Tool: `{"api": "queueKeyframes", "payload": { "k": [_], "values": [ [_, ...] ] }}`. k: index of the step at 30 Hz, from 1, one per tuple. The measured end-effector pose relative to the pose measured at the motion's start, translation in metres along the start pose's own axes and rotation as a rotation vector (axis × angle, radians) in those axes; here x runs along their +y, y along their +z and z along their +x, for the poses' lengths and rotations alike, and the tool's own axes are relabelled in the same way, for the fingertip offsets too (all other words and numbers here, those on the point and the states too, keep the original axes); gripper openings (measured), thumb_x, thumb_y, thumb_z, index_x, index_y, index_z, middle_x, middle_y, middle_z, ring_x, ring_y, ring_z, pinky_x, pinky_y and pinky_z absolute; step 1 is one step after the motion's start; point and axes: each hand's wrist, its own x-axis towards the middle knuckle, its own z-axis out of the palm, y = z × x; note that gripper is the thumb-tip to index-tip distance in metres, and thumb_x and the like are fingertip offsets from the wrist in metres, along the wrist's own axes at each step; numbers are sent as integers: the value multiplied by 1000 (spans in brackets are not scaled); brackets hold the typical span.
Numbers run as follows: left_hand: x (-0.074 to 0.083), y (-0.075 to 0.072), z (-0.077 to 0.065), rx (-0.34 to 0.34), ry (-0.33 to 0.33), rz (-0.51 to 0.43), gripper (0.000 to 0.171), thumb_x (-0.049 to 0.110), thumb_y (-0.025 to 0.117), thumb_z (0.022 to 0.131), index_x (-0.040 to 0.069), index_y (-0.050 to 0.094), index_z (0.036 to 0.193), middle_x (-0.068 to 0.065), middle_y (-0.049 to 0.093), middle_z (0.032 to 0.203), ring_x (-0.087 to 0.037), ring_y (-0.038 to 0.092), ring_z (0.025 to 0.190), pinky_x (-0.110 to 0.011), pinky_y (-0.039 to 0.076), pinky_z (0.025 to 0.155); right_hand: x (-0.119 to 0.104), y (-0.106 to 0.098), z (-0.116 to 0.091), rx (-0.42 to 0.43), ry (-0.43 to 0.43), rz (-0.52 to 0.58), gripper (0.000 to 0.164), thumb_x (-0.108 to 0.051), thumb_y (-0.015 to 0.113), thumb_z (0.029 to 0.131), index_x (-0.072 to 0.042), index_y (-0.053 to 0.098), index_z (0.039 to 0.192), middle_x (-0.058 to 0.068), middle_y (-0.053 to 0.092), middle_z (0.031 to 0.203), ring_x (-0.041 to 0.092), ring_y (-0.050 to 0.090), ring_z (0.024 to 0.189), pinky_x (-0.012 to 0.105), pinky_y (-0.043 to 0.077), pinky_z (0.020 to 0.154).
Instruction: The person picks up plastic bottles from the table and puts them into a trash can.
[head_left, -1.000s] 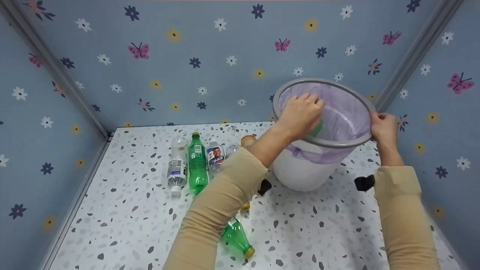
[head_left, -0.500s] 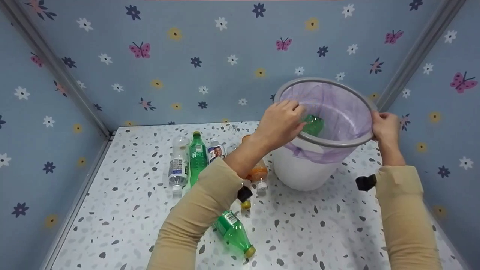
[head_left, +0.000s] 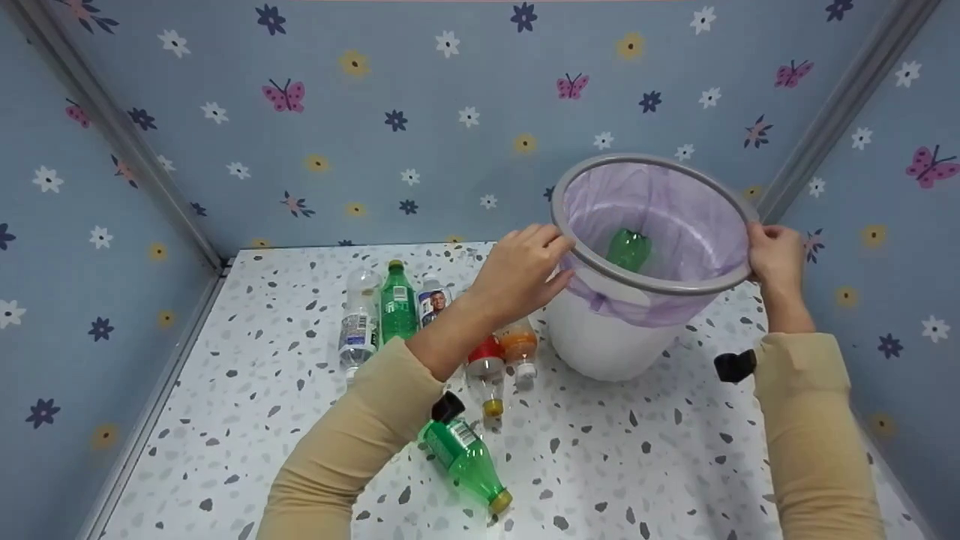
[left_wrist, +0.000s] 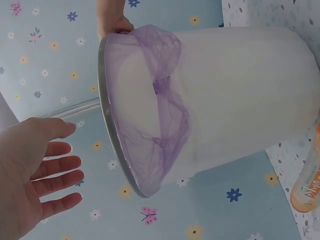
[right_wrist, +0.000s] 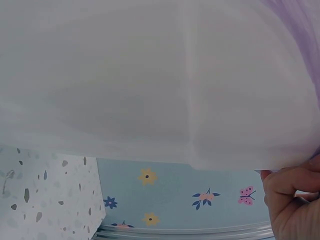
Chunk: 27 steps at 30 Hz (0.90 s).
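While between both hands point(head_left: 523, 268) point(head_left: 777, 259), the bin point(head_left: 600, 345)

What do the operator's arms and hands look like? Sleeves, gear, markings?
Beige long left sleeve and right sleeve, wrinkled, plain, wide-cuffed. A black angular left block and right block jut from their inner sides. Left hand and right hand: gloveless. No cables visible.

In the head view, the left arm point(head_left: 352, 435) hides the near ends of the row's green bottle point(head_left: 397, 300) and portrait-labelled bottle point(head_left: 433, 301), plus the far end of the red-labelled bottle point(head_left: 487, 367). Fine label print is too small to read. The right wrist view cuts off the bin point(right_wrist: 125, 85) and right hand point(right_wrist: 290, 215); the left wrist view crops the orange-labelled bottle point(left_wrist: 307, 189).
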Motion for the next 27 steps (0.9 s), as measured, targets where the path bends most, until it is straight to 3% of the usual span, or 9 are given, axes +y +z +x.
{"api": "queueKeyframes", "payload": {
  "k": [4,9,18,27],
  "values": [
    [-7,4,-17,-43,-21,-12,28,25,58,85,6,60,106,-6,58,100,-19,53,93,-29,44,79,1,1,-1,2,-2,-7,55,-35,33,92,8,43,125,10,46,91,-2,46,52,13,43,47],
    [-15,8,-36,-105,-16,-13,28,24,60,84,6,60,104,-7,58,97,-20,54,89,-30,46,76,1,0,-1,-9,1,11,56,-36,33,92,7,42,125,10,46,92,-2,46,52,14,44,47],
    [-28,17,-67,-222,65,-44,29,22,62,81,5,58,105,-7,54,101,-19,52,89,-33,47,71,0,0,0,-20,-6,4,56,-36,32,92,8,42,126,9,46,89,-2,46,50,14,43,47],
    [-37,32,-100,-430,76,-89,41,33,59,84,7,55,115,-7,55,107,-22,52,99,-37,42,86,1,0,-1,3,-5,-2,56,-37,33,91,7,44,123,10,47,91,-1,47,53,14,44,49]
  ]
}}
